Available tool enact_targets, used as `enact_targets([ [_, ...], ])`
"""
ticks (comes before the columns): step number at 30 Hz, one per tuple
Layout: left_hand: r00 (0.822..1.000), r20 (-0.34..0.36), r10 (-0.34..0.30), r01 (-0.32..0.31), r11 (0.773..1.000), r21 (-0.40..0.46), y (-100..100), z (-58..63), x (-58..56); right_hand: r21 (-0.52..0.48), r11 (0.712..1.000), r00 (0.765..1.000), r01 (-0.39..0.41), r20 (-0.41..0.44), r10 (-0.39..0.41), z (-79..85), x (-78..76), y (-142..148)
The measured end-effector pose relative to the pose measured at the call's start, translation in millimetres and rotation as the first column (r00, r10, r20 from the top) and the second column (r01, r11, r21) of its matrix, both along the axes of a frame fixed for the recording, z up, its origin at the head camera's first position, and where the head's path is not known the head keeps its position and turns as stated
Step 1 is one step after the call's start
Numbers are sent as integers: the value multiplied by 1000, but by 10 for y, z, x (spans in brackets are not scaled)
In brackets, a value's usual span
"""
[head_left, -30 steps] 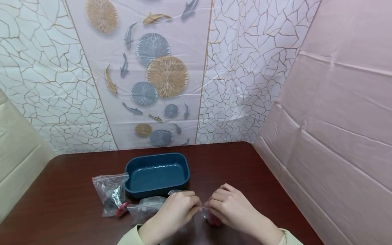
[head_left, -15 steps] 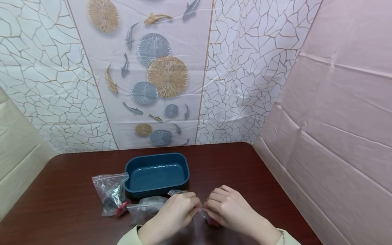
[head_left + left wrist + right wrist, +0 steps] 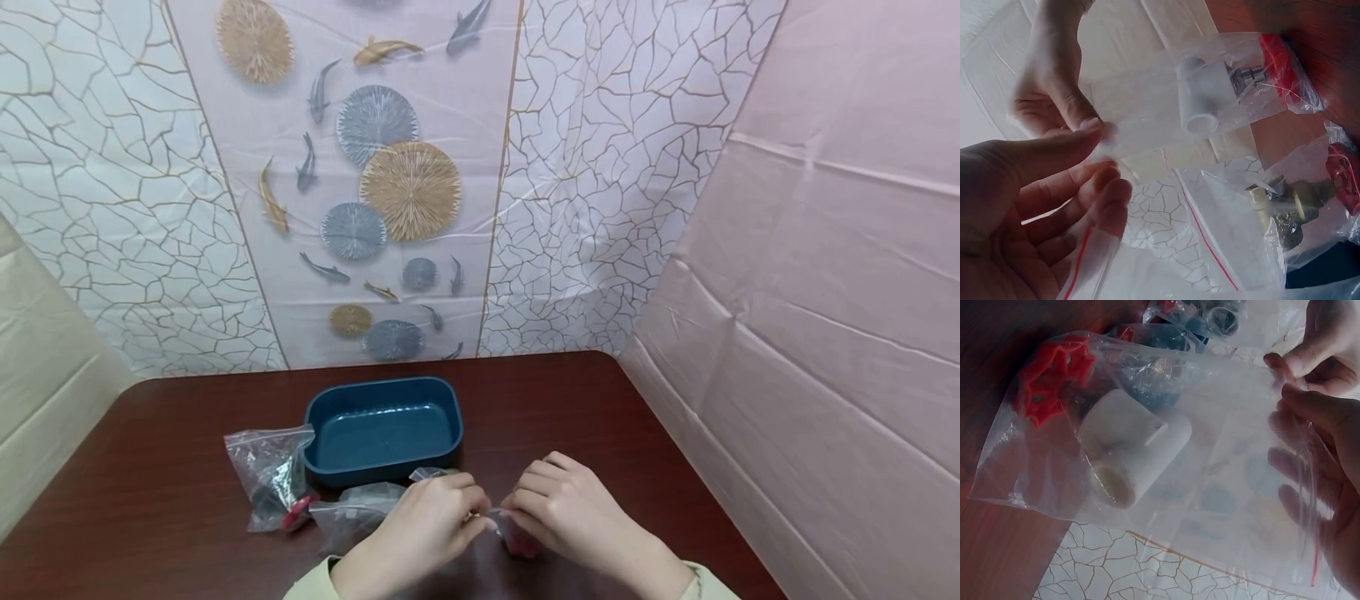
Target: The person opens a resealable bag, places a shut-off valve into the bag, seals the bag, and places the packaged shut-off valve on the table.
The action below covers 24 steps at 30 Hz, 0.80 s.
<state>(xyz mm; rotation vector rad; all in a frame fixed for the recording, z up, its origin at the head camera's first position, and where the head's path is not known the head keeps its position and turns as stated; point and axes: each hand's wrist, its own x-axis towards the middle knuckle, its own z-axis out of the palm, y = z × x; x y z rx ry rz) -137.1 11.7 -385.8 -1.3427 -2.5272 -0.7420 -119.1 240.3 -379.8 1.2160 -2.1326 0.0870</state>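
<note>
My left hand (image 3: 431, 521) and right hand (image 3: 573, 508) meet near the table's front, pinching the top edge of a clear zip-lock bag (image 3: 1229, 481) between thumbs and fingers. Inside that bag lies a white plastic valve (image 3: 1141, 450) with a red handwheel (image 3: 1054, 378), also visible in the left wrist view below the fingers' grip. In the head view the right hand mostly hides the bag; only a red patch shows beneath it. A second zip-lock bag (image 3: 1210, 219), holding a brass valve (image 3: 1291, 206) with a red handwheel (image 3: 1342, 175), lies close to the left hand.
A dark blue tray (image 3: 382, 474) stands behind the hands on the brown table (image 3: 547, 417). Left of it, a zip-lock bag (image 3: 262, 454) holds a dark item with a red wheel (image 3: 298, 510). Another clear bag (image 3: 356, 510) lies by the left forearm.
Both hands stay at nearly the same spot on the bag's edge. The left thumb has shifted slightly and stands more apart from its fingers. The red wheel under the right hand has moved a little.
</note>
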Motion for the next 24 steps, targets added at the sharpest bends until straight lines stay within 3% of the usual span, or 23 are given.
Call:
enact_targets([
  [10, 999, -31, 33, -33, 999, 12, -14, -36, 9, 5, 1000, 999, 3, 54, -3, -19, -12, -111],
  [24, 999, -40, 17, -16, 999, 44, -19, -50, 18, 5, 1000, 1000, -5, 23, 5, -49, -29, -188],
])
